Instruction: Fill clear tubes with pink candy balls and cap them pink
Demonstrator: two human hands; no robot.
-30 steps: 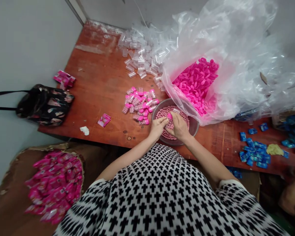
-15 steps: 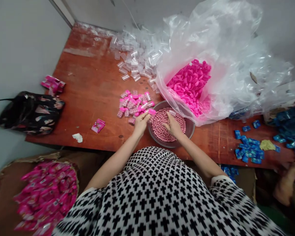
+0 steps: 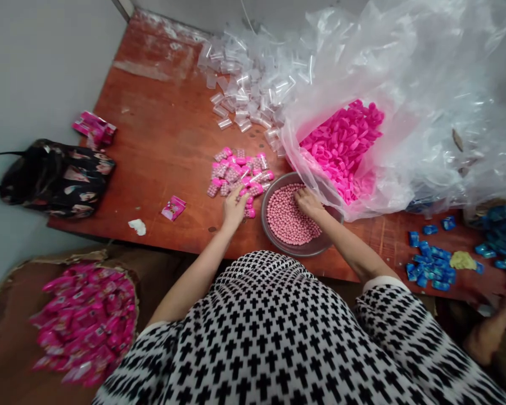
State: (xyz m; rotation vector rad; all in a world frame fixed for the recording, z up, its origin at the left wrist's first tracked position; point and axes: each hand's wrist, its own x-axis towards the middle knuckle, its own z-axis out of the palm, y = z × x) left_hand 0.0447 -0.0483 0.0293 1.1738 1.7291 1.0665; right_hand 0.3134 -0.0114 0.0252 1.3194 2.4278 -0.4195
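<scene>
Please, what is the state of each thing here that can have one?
Grey round bowl: partly filled with pink beads
Translucent plastic bag: open, pink caps inside
Small clear pink-capped bottles: closed, bead-filled
Clear plastic tubes: uncapped, heaped
Brown cardboard box: open, holding pink packets
Left hand: at the bottles, grip unclear
Right hand: at the beads, grip unclear

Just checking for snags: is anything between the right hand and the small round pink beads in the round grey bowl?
Nothing visible: the right hand reaches into the small round pink beads. Beside it, the translucent plastic bag appears to overhang the far-right rim of the round grey bowl.
</scene>
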